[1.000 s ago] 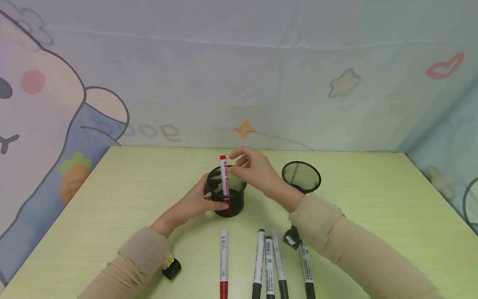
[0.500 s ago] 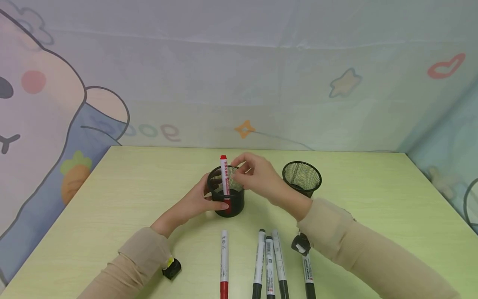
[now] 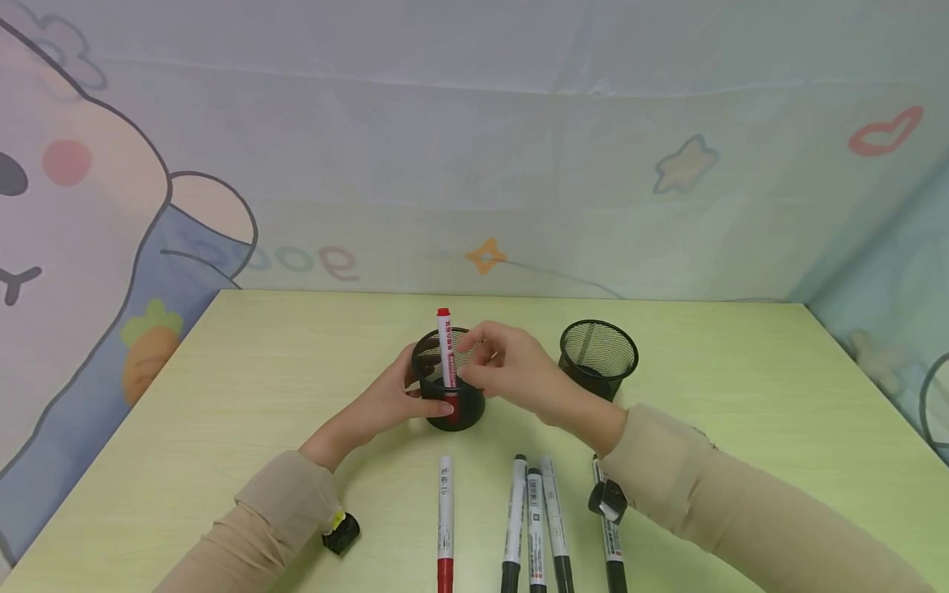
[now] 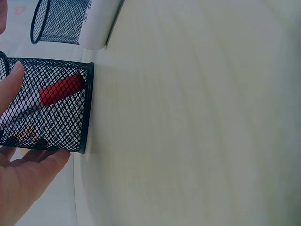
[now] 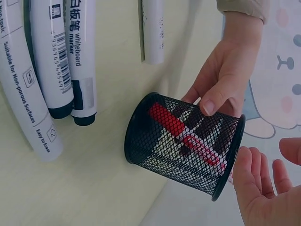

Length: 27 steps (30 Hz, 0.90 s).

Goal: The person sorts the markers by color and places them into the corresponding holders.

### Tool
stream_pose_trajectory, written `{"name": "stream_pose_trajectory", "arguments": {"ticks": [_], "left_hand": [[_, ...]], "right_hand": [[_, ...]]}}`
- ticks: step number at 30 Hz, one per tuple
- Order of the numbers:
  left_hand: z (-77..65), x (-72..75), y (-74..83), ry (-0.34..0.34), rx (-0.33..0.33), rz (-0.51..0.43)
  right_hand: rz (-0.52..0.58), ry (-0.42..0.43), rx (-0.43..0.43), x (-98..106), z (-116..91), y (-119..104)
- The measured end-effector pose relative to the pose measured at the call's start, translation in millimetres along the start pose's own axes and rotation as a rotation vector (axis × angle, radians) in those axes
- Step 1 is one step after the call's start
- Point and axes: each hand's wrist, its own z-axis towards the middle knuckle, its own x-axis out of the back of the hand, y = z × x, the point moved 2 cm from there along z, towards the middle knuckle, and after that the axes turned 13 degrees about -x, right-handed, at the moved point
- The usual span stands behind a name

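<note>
Red marker (image 3: 446,346): stands in cup (image 3: 470,405).
Left hand (image 3: 386,403): fingers and thumb grip cup; steady hold suits best.
Right hand (image 3: 511,365): fingers loosely bent, pinching nothing, beside cup; should clear it gently.

Beige sleeves (image 3: 749,494), wide cuffs (image 3: 287,492), black wrist cameras (image 3: 341,534).

This was a tabletop set-up: a pale wood-grain table (image 3: 741,428) stood before a creased cloth backdrop (image 3: 519,148), a cartoon animal (image 3: 81,222) printed at left; whether home or studio, the view hardly told.
</note>
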Motion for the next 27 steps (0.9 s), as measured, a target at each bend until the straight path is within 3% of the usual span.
{"name": "stream_pose_trajectory", "arguments": {"ticks": [27], "left_hand": [[-0.6,-0.4,0.9,0.002,0.01,0.002]], "right_hand": [[-0.039,-0.072,-0.001,-14,-11,21]]}}
